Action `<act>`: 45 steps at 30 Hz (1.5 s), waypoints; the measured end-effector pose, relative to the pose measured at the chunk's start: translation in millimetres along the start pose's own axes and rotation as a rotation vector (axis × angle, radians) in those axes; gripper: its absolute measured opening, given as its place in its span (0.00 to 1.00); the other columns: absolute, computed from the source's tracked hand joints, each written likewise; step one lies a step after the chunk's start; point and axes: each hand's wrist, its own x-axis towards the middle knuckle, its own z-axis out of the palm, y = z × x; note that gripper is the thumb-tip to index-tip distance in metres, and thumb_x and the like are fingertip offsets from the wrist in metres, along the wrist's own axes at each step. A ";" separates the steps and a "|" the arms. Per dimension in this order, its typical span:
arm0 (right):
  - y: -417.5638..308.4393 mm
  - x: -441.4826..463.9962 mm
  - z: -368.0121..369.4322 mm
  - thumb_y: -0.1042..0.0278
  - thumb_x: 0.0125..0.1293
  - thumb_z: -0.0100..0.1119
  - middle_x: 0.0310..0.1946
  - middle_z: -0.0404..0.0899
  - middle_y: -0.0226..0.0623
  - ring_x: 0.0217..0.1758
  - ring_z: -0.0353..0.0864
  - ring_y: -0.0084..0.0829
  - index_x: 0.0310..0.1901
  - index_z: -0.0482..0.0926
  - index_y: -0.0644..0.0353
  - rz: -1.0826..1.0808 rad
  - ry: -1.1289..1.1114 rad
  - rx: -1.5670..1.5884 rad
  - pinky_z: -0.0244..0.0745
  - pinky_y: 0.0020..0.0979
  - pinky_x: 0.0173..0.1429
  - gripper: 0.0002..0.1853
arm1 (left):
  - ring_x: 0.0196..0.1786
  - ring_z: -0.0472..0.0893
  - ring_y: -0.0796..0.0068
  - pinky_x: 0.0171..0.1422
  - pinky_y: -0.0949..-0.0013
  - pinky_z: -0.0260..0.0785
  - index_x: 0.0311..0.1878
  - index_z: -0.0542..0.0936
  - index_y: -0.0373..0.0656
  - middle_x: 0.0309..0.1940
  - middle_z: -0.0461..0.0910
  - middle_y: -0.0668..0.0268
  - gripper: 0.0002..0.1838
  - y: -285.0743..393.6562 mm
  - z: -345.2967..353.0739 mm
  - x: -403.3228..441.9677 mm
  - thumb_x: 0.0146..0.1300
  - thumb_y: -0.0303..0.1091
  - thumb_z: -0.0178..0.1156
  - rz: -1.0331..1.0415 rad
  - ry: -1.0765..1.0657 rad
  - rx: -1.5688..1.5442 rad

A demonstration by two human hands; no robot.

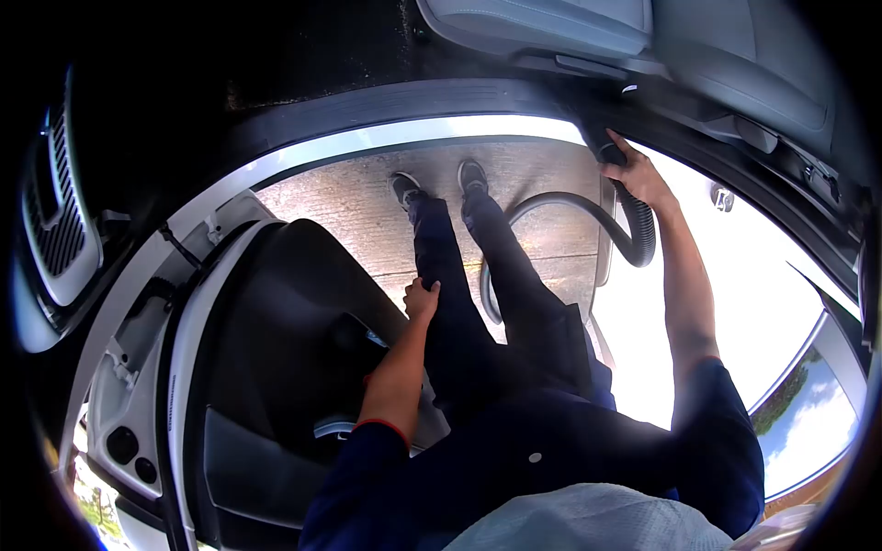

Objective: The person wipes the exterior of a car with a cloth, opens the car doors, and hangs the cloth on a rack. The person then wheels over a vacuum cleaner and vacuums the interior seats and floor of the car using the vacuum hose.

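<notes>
The hands are well apart: from my remote seat I see the right hand [634, 173] wrapped around the upper part of a black hose [642, 230], while the left hand [422, 300] lies on the left trouser leg [439, 243]; I cannot tell whether its fingers grip the cloth or merely rest there. The hose is at the open car doorway, its upper end running past the right hand into shadow by the sill [413, 133], where I can't make out the tip. Below the grip the ribbed length drops, curls back up, arches behind the right leg and shows again between the legs.

I'd expect it to feel light but springy, bending readily and pushing back at the curl, so the hanging part may tug at my wrist. The ribs should resist slipping. The smoother section under the fingers looks stiffer, and I judge it the best hold, since the end can be steered from there. Nothing about it seems fragile, though a sharp fold could pinch it.

Further out, the shoes [471, 174] stand on the pale ground [331, 197], the open door [276, 312] spreads to the left, and a grey seat [542, 23] sits inside the car beyond the sill.
</notes>
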 end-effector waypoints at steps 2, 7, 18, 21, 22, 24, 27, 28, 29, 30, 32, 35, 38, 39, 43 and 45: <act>-12.0 14.3 5.1 0.53 0.51 0.66 0.41 0.81 0.48 0.30 0.82 0.33 0.73 0.61 0.51 -0.016 -0.051 -0.043 0.79 0.32 0.35 0.46 | 0.63 0.70 0.44 0.62 0.44 0.69 0.67 0.68 0.46 0.63 0.68 0.50 0.39 1.3 18.4 4.1 0.59 0.60 0.61 -0.045 -0.026 -0.019; -28.7 83.1 51.5 0.51 0.53 0.67 0.46 0.82 0.53 0.31 0.86 0.36 0.74 0.59 0.52 0.109 0.059 0.073 0.81 0.33 0.31 0.47 | 0.62 0.71 0.46 0.61 0.46 0.69 0.67 0.66 0.42 0.60 0.68 0.51 0.39 22.4 47.1 6.5 0.59 0.56 0.63 0.008 0.106 0.037; -20.1 47.7 112.0 0.61 0.61 0.67 0.34 0.77 0.37 0.25 0.79 0.30 0.76 0.50 0.50 0.228 0.038 0.741 0.80 0.31 0.24 0.46 | 0.61 0.70 0.50 0.62 0.49 0.68 0.62 0.73 0.43 0.59 0.69 0.53 0.30 37.1 81.3 6.1 0.61 0.51 0.61 0.009 0.240 0.026; -27.7 27.4 158.5 0.59 0.59 0.70 0.37 0.79 0.40 0.27 0.80 0.30 0.76 0.51 0.49 0.145 -0.138 0.649 0.81 0.31 0.30 0.48 | 0.62 0.69 0.50 0.63 0.49 0.66 0.62 0.73 0.43 0.60 0.68 0.54 0.30 47.7 83.8 5.1 0.61 0.51 0.60 -0.008 0.233 0.034; -40.8 12.5 159.4 0.61 0.58 0.70 0.37 0.79 0.40 0.27 0.80 0.30 0.76 0.52 0.48 0.168 -0.299 0.683 0.81 0.31 0.30 0.48 | 0.62 0.69 0.50 0.63 0.49 0.66 0.62 0.73 0.43 0.60 0.68 0.54 0.30 49.6 85.2 5.0 0.61 0.51 0.60 -0.013 0.231 0.035; -47.2 -4.2 155.9 0.62 0.59 0.69 0.35 0.78 0.39 0.26 0.80 0.29 0.76 0.52 0.47 0.154 -0.289 0.754 0.80 0.32 0.28 0.46 | 0.63 0.68 0.50 0.64 0.49 0.65 0.61 0.73 0.42 0.60 0.68 0.54 0.30 49.8 88.9 3.7 0.62 0.52 0.59 -0.019 0.226 0.022; -39.2 12.7 122.9 0.56 0.61 0.67 0.36 0.76 0.42 0.31 0.80 0.33 0.74 0.55 0.46 0.186 -0.015 1.004 0.82 0.35 0.29 0.42 | 0.60 0.72 0.48 0.60 0.48 0.69 0.60 0.75 0.43 0.58 0.71 0.52 0.30 47.0 101.1 8.3 0.60 0.52 0.61 0.023 0.314 0.055; -27.0 31.0 100.6 0.56 0.63 0.64 0.32 0.75 0.43 0.28 0.80 0.35 0.72 0.57 0.50 0.325 -0.105 1.082 0.81 0.35 0.27 0.38 | 0.60 0.71 0.48 0.60 0.47 0.69 0.60 0.75 0.43 0.58 0.70 0.52 0.30 50.9 98.9 7.3 0.61 0.53 0.61 0.015 0.284 0.079; -17.8 55.0 90.0 0.57 0.63 0.65 0.31 0.75 0.43 0.26 0.80 0.36 0.70 0.58 0.53 0.446 -0.096 1.187 0.82 0.37 0.27 0.37 | 0.61 0.70 0.48 0.62 0.47 0.67 0.61 0.74 0.43 0.59 0.69 0.53 0.30 55.0 96.7 4.8 0.61 0.53 0.60 -0.003 0.250 0.080; -22.4 69.8 84.3 0.58 0.62 0.65 0.34 0.76 0.43 0.27 0.80 0.36 0.71 0.57 0.54 0.422 -0.072 1.141 0.83 0.38 0.27 0.39 | 0.62 0.69 0.48 0.63 0.48 0.65 0.61 0.73 0.43 0.60 0.68 0.53 0.30 59.8 94.3 3.0 0.62 0.52 0.59 -0.023 0.219 0.079; -39.9 81.5 93.6 0.59 0.61 0.66 0.39 0.76 0.44 0.29 0.81 0.36 0.72 0.55 0.56 0.324 0.030 1.131 0.84 0.38 0.28 0.41 | 0.62 0.68 0.48 0.64 0.48 0.64 0.61 0.73 0.43 0.61 0.68 0.53 0.30 62.8 95.3 4.5 0.62 0.52 0.59 -0.035 0.209 0.067; -44.5 75.7 103.7 0.62 0.61 0.66 0.46 0.76 0.45 0.32 0.81 0.36 0.73 0.55 0.58 0.229 0.112 1.045 0.83 0.37 0.27 0.42 | 0.63 0.68 0.48 0.65 0.48 0.64 0.61 0.74 0.42 0.61 0.68 0.53 0.29 61.4 95.9 3.4 0.63 0.52 0.59 -0.030 0.222 0.025; -29.0 67.4 63.1 0.59 0.62 0.63 0.45 0.82 0.49 0.38 0.85 0.41 0.74 0.57 0.55 0.199 0.033 0.395 0.83 0.40 0.35 0.40 | 0.62 0.68 0.48 0.65 0.48 0.63 0.60 0.74 0.42 0.61 0.67 0.53 0.29 58.5 99.3 4.3 0.63 0.52 0.59 -0.014 0.226 0.015; -5.6 81.9 48.4 0.50 0.64 0.58 0.48 0.82 0.54 0.46 0.85 0.48 0.73 0.58 0.56 0.045 0.085 -0.188 0.80 0.39 0.51 0.39 | 0.61 0.69 0.48 0.62 0.47 0.66 0.59 0.75 0.43 0.59 0.68 0.53 0.28 54.5 105.8 4.2 0.62 0.53 0.60 -0.011 0.246 0.035; -21.4 88.3 0.3 0.50 0.67 0.52 0.57 0.76 0.58 0.59 0.78 0.52 0.69 0.68 0.49 0.129 -0.028 -0.482 0.70 0.38 0.66 0.30 | 0.59 0.71 0.48 0.59 0.47 0.70 0.56 0.77 0.45 0.57 0.71 0.53 0.27 52.1 117.0 9.7 0.60 0.54 0.61 -0.003 0.291 0.072; 1.3 85.4 -22.3 0.56 0.69 0.50 0.65 0.67 0.59 0.61 0.75 0.55 0.58 0.80 0.42 -0.158 -0.098 -0.672 0.68 0.38 0.68 0.18 | 0.59 0.71 0.49 0.59 0.47 0.69 0.56 0.77 0.45 0.57 0.71 0.53 0.27 50.6 117.7 9.2 0.60 0.53 0.61 -0.007 0.292 0.052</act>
